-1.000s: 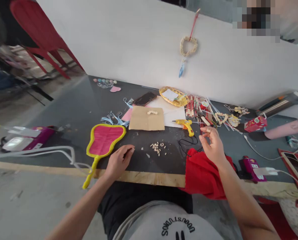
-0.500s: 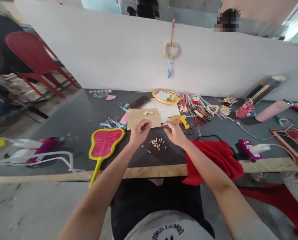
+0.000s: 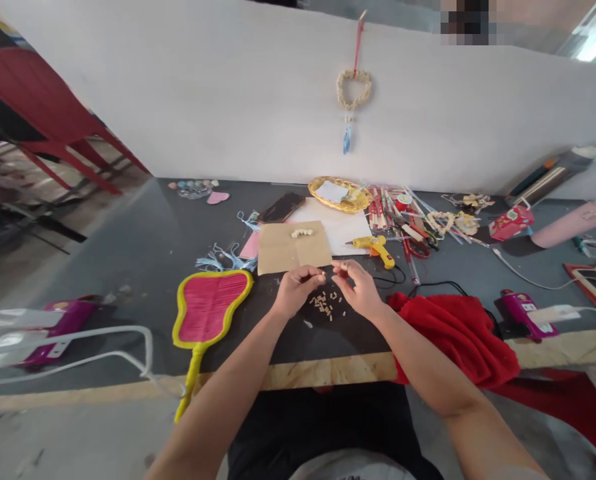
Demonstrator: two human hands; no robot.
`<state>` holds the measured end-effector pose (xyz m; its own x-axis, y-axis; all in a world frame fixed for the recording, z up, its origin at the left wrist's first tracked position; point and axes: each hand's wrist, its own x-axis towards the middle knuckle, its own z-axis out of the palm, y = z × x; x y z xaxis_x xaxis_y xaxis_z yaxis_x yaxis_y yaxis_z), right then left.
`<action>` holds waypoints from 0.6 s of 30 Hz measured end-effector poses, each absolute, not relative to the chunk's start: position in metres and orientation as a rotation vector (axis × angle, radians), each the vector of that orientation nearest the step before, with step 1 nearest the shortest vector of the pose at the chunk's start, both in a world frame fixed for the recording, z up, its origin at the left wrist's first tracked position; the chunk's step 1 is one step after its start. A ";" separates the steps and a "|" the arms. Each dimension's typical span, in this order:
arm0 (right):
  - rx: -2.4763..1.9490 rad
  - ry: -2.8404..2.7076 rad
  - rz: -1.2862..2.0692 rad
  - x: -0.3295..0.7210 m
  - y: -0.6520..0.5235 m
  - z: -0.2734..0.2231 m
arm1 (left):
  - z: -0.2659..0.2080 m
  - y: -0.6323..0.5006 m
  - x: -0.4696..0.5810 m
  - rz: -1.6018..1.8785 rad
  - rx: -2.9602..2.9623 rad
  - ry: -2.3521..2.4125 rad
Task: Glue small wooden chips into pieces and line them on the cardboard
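My left hand (image 3: 298, 291) is closed in a pinch, with a small pale piece (image 3: 323, 274) at its fingertips. Facing it from the right, my right hand (image 3: 359, 285) has thumb and forefinger apart, with nothing visible between them. Beneath both hands lies a loose pile of small pale tube-like pieces (image 3: 323, 305) on the dark tabletop. Just beyond, a short curved row of cream pieces (image 3: 302, 233) rests on a brown sheet of card (image 3: 278, 250). A yellow glue gun (image 3: 375, 248) lies beyond my right hand.
A pink fan with yellow edging (image 3: 213, 307) lies left, a red cloth (image 3: 453, 340) right. Behind are a phone (image 3: 282, 207), a wicker basket (image 3: 355, 202) and scissors (image 3: 418, 248). A heart-shaped ornament (image 3: 339, 90) hangs on the white partition. Power strips (image 3: 531, 313) sit near the edge.
The view has tilted down and shifted slightly left. My hands have come closer together above the loose pieces, and a small piece now shows at my left fingertips.
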<state>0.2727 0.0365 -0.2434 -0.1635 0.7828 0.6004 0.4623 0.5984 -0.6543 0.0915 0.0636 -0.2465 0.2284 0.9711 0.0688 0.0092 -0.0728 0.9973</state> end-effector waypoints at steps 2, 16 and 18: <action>-0.981 -1.832 0.424 0.271 0.034 -0.241 | -0.244 0.062 0.092 1.012 1.376 0.967; -0.980 -1.813 0.492 0.272 0.027 -0.241 | -0.234 0.054 0.092 0.887 1.290 0.842; -0.971 -1.823 0.464 0.272 0.027 -0.241 | -0.234 0.053 0.092 0.875 1.261 0.848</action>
<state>0.2725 0.0272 -0.2413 -0.2001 0.7874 0.5831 0.4128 0.6075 -0.6787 0.0920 0.0534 -0.2343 0.4294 0.9016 -0.0518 -0.0796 0.0950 0.9923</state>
